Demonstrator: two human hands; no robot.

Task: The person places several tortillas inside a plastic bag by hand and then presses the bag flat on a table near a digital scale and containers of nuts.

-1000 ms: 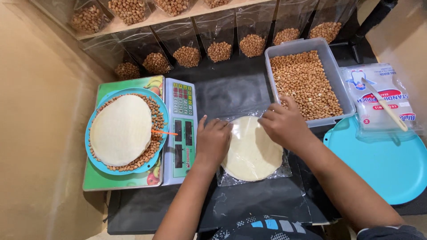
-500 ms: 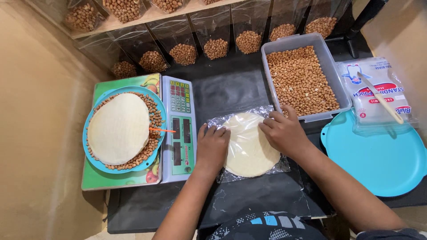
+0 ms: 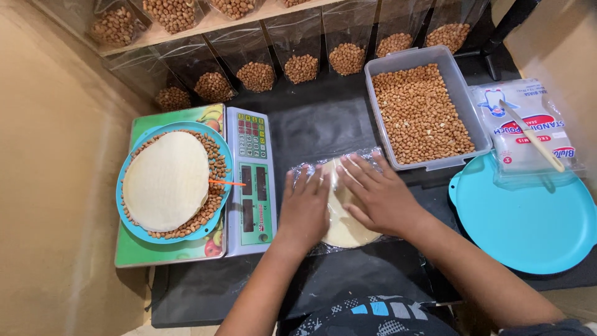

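Left hand (image 3: 306,208): flat, fingers spread, grip let go, pressing the clear bag (image 3: 339,205).
Right hand (image 3: 376,196): flat too, grip loose, holding it down so it lies smooth.
Bag: on the dark worktop (image 3: 311,124), between scale (image 3: 249,180) and peanut tub (image 3: 423,112).
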